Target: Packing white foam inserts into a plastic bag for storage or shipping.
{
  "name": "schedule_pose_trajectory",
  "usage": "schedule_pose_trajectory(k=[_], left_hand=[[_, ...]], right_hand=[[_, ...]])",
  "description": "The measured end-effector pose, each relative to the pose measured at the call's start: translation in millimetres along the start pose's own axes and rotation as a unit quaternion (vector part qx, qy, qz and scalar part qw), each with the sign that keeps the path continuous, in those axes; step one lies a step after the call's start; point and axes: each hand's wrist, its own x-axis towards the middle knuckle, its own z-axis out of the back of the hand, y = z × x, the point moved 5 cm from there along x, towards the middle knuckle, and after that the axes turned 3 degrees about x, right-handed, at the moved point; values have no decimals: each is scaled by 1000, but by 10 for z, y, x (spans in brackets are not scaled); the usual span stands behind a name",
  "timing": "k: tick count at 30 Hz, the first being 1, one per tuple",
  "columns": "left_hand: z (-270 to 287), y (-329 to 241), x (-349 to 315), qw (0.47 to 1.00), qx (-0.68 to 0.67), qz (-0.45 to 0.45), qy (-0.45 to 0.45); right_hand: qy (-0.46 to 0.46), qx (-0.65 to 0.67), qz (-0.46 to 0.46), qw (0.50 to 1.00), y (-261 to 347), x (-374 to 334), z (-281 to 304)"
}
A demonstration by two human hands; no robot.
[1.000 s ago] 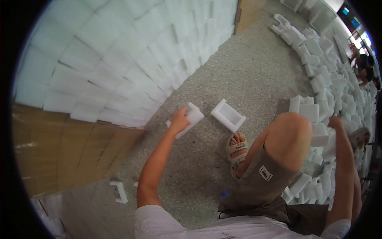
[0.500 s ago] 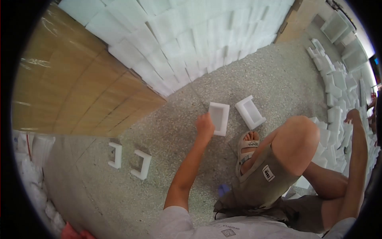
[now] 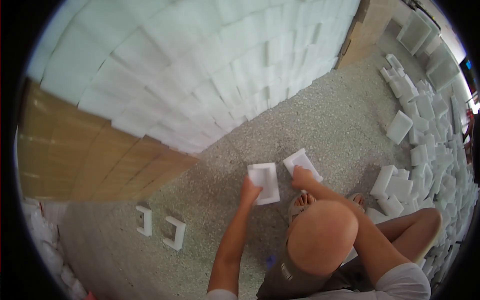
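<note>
My left hand (image 3: 250, 191) is closed on the left rim of a white foam tray (image 3: 271, 189), a shallow rectangle with a recessed middle. The thumb lies over the rim while the fingers are hidden behind it. Just to the right, a second white foam piece (image 3: 294, 161) sits tilted, with one side lacking a full rim. My right hand (image 3: 303, 178) reaches across from the right and grips its near part, fingers curled. A narrow gap separates the two foam pieces.
A tall wall of stacked white foam pieces (image 3: 210, 65) stands ahead, with brown cardboard (image 3: 90, 150) at its left. Two C-shaped foam pieces (image 3: 176, 234) lie on the speckled floor (image 3: 320, 115) at left. A loose heap of white foam pieces (image 3: 425, 150) spreads along the right.
My right hand has come from the far right onto the right foam piece. My left hand now grips the left tray's rim. The view has shifted, and my raised knee has moved left.
</note>
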Motion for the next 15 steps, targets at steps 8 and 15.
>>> schedule_pose_trajectory(k=[8, 15], left_hand=[[857, -8, -222, 993, 39, 68, -85], [716, -1103, -481, 996, 78, -4, -45]], right_hand=[[-290, 162, 349, 876, 342, -495, 539], [-255, 131, 363, 886, 321, -716, 43]])
